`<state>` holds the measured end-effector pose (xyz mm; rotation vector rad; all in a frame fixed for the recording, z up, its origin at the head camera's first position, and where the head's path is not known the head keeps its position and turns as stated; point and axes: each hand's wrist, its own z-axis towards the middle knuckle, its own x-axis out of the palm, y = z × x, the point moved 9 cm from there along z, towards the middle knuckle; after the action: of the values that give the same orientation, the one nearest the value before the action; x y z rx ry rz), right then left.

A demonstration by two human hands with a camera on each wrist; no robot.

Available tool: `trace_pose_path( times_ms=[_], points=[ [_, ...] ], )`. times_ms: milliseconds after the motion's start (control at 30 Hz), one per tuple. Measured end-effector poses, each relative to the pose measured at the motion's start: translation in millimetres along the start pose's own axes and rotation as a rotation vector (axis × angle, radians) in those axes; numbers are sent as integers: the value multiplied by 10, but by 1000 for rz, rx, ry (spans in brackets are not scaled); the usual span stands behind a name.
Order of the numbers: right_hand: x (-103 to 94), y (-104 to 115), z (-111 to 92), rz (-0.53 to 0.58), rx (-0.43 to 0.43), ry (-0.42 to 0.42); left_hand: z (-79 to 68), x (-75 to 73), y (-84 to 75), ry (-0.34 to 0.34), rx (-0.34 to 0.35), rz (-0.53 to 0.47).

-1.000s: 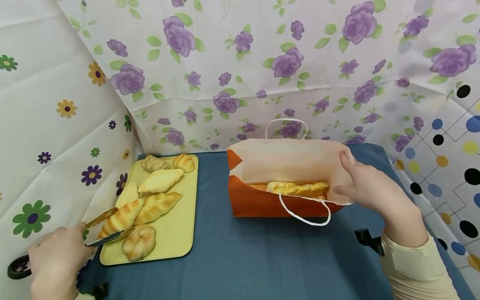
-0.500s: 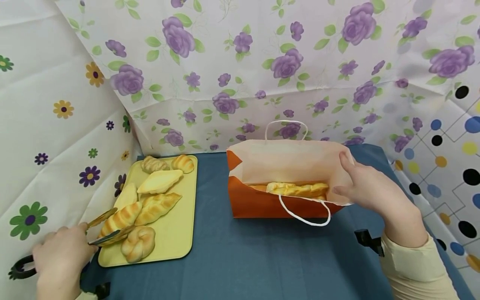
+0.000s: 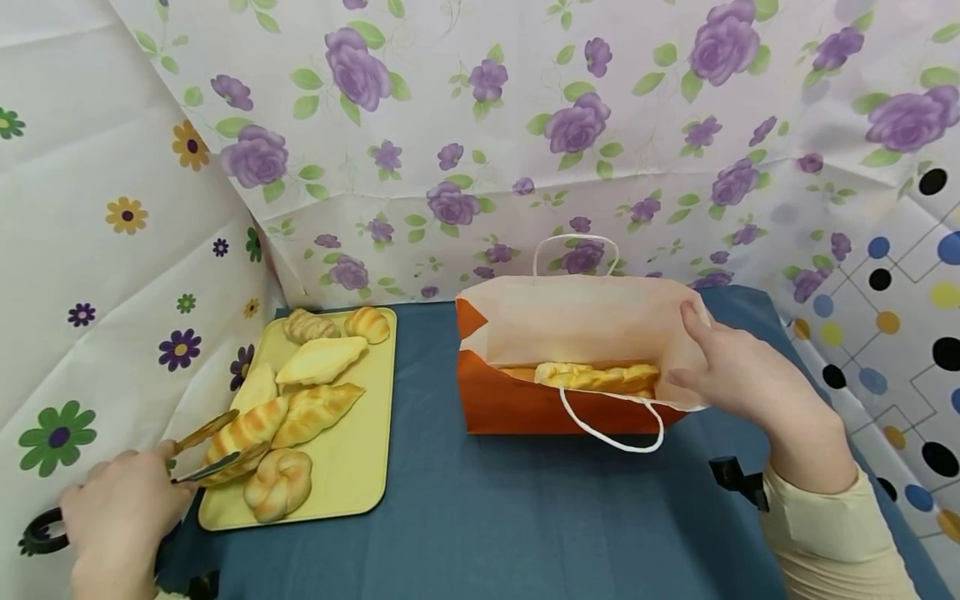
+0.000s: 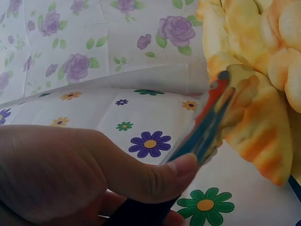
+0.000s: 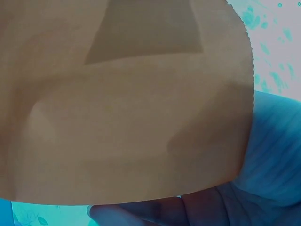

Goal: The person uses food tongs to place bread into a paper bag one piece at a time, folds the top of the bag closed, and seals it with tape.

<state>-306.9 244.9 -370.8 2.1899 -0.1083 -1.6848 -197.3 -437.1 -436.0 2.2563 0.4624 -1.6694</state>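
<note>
Biggest stuff first: the open orange paper bag (image 3: pixel 577 321) with the pale lining has at least one bread in it, and the flat yellow rectangular tray (image 3: pixel 360 483) over on the left carries seven, so I'd call this pretty early on, with most of the lot outside the bag. The right hand (image 3: pixel 738 367) is at the right end of the bag's mouth, a couple of fingers spread against the paper; the rest are hidden, so I can't tell if it's actually pinching. The left hand (image 3: pixel 123 504) has its fingers wrapped round some shiny tongs (image 3: pixel 206 433) with a black loop handle, arms apart on either side of a striped golden-brown oblong loaf (image 3: pixel 251 427) at the tray's near left corner. No idea if they're squeezing it, but it's on the tray side, so I'd count it as not done. The one in the bag is a long golden braided loaf (image 3: pixel 596 377); can't really tell what's underneath. As for the room, the back is a huge white sheet with purple roses (image 3: pixel 525 167), the left a white sheet with cartoon daisies (image 3: pixel 82 167), the right a white sheet with coloured dots (image 3: pixel 896 333). Under it all is a bench covered in plain dark blue cloth (image 3: pixel 450 517), bag right of centre, tray at left.
</note>
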Motion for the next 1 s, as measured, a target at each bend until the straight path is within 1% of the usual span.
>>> trace_pose_path(
  times_ms=[100,233,367,500,567,733,867,933,1000],
  points=[
    [0,-3,-3,3,-2,-2,-35,-40,-24,-35,7,-18],
    [-6,1,-10,3,-8,-8,-92,-122,-87,-124,43,-63],
    [-7,-3,-17,5,-5,-9,-150,-234,-187,-238,133,-150],
    [-9,-4,-19,4,-6,-13,-199,-313,-325,-326,202,-243],
    [-12,-1,-22,5,-8,-15,-225,-334,-402,-358,226,-279],
    [0,1,-28,12,-5,-10,-288,-365,-604,-423,292,-320],
    [3,10,-33,11,-6,-11,-352,-412,-752,-501,352,-366],
    [0,16,-34,7,-6,-13,-367,-431,-825,-515,376,-385],
    [-4,18,-40,6,-4,-15,-372,-436,-900,-505,390,-401]
  ],
)
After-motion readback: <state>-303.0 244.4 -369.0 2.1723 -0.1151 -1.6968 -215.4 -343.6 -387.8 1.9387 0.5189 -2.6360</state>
